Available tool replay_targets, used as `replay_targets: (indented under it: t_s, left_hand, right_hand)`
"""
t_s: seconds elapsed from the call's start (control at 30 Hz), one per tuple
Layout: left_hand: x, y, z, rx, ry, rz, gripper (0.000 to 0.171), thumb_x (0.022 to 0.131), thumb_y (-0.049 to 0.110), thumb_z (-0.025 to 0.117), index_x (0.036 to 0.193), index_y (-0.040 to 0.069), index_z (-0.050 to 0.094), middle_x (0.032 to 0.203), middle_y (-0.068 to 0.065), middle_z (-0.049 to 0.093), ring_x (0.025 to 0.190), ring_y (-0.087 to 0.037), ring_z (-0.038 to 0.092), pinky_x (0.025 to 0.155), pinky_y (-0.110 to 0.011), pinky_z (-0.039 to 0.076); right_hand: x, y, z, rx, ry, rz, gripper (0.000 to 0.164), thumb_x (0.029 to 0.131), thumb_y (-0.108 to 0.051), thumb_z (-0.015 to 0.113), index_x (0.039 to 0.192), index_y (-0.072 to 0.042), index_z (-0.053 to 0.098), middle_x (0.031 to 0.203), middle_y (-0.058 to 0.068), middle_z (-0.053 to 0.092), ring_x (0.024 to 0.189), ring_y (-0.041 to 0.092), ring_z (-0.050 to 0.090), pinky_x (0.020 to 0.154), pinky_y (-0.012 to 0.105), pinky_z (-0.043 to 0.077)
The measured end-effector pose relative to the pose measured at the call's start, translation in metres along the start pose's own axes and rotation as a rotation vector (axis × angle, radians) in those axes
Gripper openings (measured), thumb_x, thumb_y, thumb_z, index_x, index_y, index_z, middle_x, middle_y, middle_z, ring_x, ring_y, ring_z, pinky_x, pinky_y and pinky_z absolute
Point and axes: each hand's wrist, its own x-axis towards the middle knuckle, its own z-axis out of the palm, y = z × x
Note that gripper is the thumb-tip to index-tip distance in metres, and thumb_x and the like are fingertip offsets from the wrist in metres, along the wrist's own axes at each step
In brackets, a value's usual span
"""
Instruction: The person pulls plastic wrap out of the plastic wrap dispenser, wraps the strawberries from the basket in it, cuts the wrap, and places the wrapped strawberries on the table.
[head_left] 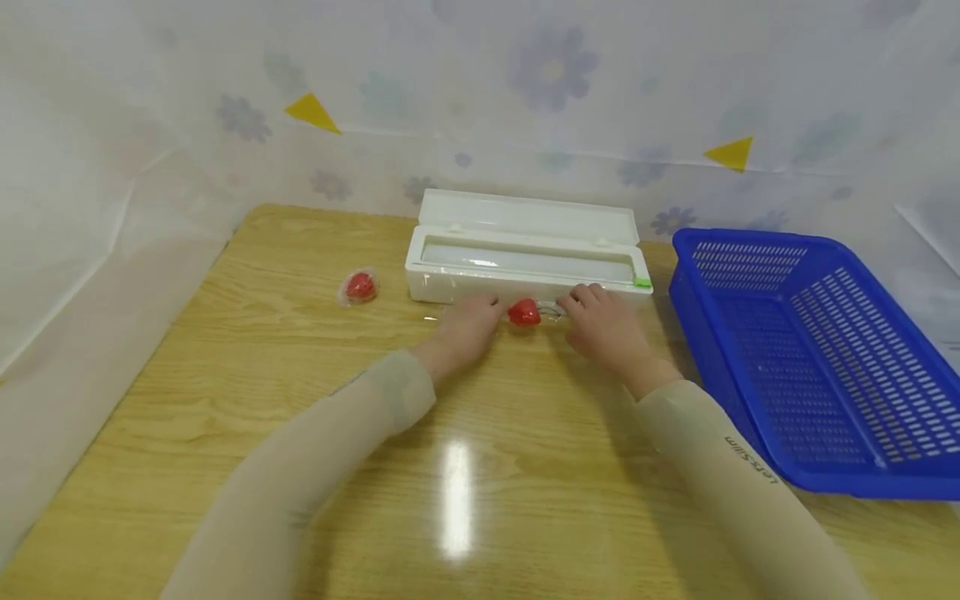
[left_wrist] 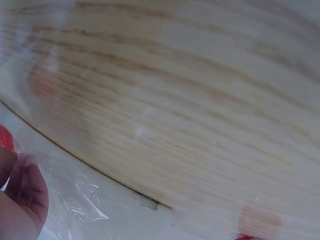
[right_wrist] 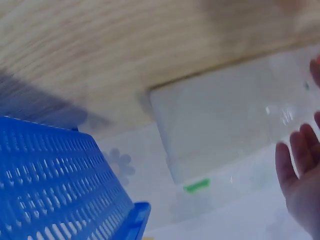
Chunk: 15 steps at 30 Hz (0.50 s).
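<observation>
A small red rounded item (head_left: 524, 312) in clear cling film (head_left: 551, 312) lies on the table, close in front of a white cling film dispenser (head_left: 525, 271). To its left, my left hand (head_left: 467, 332) pinches the gathered film; the left wrist view shows the bunched plastic at its fingertips. My right hand (head_left: 606, 329) is at the film's other side. Its fingers (right_wrist: 301, 147) are extended and apart from the thumb in the right wrist view. A second red item (head_left: 361, 287), wrapped in film, lies farther left.
The dispenser's lid (head_left: 528, 218) stands raised, showing the film roll inside, with a green cutter (head_left: 642, 282) at its right end. A blue perforated basket (head_left: 716, 367) stands on the right. Behind the table hangs a flower-patterned sheet (head_left: 480, 108) with yellow triangles.
</observation>
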Motion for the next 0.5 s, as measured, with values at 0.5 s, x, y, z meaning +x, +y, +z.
replay_targets:
  t_s: [0.5]
  left_hand:
    - [0.014, 0.020, 0.007, 0.241, 0.174, 0.054, 0.050, 0.084, 0.041, 0.063, 0.121, 0.010, 0.049, 0.113, -0.005, 0.056, 0.109, -0.020, 0.054, 0.092, -0.033, 0.045]
  right_hand:
    - [0.011, -0.006, 0.017, 0.153, 0.177, 0.157, 0.010, 0.080, -0.003, 0.060, 0.085, 0.001, 0.068, 0.082, 0.014, 0.067, 0.077, 0.031, 0.060, 0.070, 0.042, 0.050]
